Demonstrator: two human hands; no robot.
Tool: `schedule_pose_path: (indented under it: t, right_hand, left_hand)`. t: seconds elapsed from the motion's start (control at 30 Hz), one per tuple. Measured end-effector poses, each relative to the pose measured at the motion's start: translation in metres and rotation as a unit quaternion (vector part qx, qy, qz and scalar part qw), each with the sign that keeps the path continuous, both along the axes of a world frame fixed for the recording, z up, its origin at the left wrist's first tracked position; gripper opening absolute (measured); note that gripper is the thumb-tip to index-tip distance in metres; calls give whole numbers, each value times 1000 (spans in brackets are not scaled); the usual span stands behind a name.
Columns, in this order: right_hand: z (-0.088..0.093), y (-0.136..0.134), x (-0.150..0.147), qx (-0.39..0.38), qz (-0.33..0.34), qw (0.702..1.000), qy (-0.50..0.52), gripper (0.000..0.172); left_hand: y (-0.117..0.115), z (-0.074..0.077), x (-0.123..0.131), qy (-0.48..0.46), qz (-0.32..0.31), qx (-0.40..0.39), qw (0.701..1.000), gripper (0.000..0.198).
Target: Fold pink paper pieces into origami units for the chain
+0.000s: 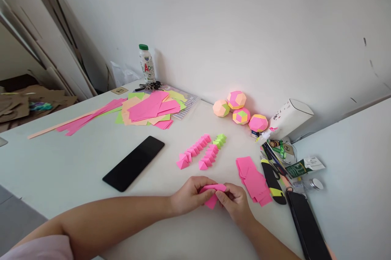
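Pinched between our left hand [192, 195] and right hand [237, 203]: one pink slip [211, 201], part-folded; beyond them, done, we list a pink row [194, 151] and pink-and-green row [210, 155] of folded pieces; seemingly remaining, just right, flat pink sheets [254, 182]

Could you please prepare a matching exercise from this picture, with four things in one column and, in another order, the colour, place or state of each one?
Things:
1. Bottle
2. Folded paper
3. Phone
4. Paper balls

Descriptions:
A. Black, lying flat
B. Several colours, grouped near the wall
C. Standing upright, with a green cap
D. Pink, held between the left hand and the right hand

Right pairs: 1-C, 2-D, 3-A, 4-B
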State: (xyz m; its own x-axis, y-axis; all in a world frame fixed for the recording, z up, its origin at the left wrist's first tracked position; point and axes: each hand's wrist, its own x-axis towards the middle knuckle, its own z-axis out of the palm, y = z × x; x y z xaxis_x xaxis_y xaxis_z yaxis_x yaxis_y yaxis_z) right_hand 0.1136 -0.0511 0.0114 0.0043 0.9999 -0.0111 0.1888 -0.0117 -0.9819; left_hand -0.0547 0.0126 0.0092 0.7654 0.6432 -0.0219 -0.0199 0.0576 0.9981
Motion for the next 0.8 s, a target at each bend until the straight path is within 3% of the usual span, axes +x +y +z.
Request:
schedule_pose_path:
  t: [0.23, 0.8]
  right_hand:
    - [-1, -1, 0, -11, -14, 1000, -17, 35]
    - [-7, -2, 0, 12, -41, 999, 22, 23]
  left_hand:
    - [-2, -3, -1, 16, 3, -13, 1000, 40]
    - [-1, -1, -1, 8, -30, -11, 999, 37]
